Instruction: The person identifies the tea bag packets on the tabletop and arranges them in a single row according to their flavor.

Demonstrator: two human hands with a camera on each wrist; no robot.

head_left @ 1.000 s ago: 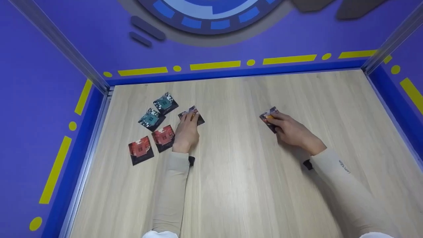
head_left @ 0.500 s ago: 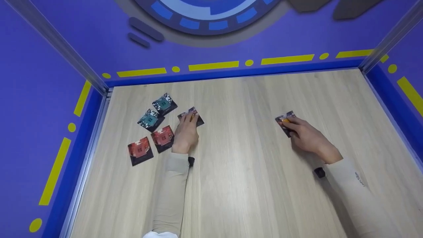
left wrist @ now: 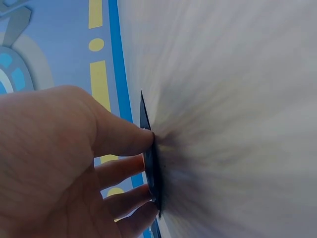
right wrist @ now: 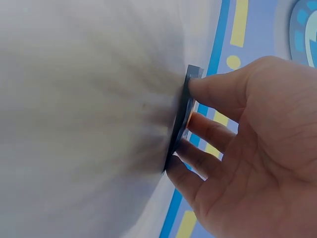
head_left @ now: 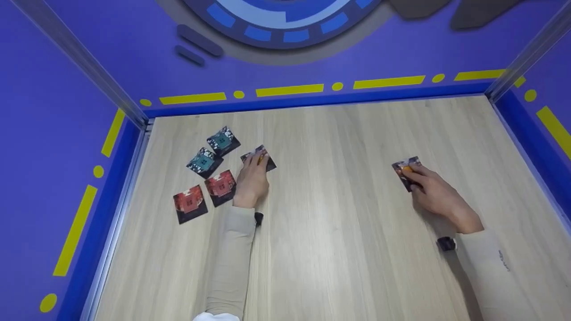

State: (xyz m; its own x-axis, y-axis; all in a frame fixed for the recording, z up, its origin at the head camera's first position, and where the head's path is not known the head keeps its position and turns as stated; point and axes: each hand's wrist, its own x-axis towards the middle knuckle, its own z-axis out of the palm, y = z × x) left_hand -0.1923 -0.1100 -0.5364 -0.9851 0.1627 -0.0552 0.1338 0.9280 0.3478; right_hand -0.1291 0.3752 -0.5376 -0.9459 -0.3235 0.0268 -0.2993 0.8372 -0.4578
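My left hand (head_left: 252, 182) holds a small dark square packet (head_left: 271, 164) with an orange patch, at the left-middle of the table. In the left wrist view the thumb and fingertips meet the edges of this thin packet (left wrist: 154, 171), which lies close to the tabletop. Toward the right side, my right hand (head_left: 439, 192) pinches a similar dark packet (head_left: 400, 168) with an orange middle. The right wrist view has the thumb at one end of that packet (right wrist: 181, 119) and fingers along the rest. The fingers partly hide both packets from above.
Two teal-and-black packets, one farther back (head_left: 223, 141) and one nearer (head_left: 204, 162), lie left of my left hand. Two red-and-black packets (head_left: 189, 203) lie nearer me. Blue-purple panels (head_left: 294, 71) border the wooden tabletop (head_left: 312, 232) at the back and both sides.
My right hand has moved rightward and slightly toward me with its packet. The left hand and the packets near it have stayed in place.
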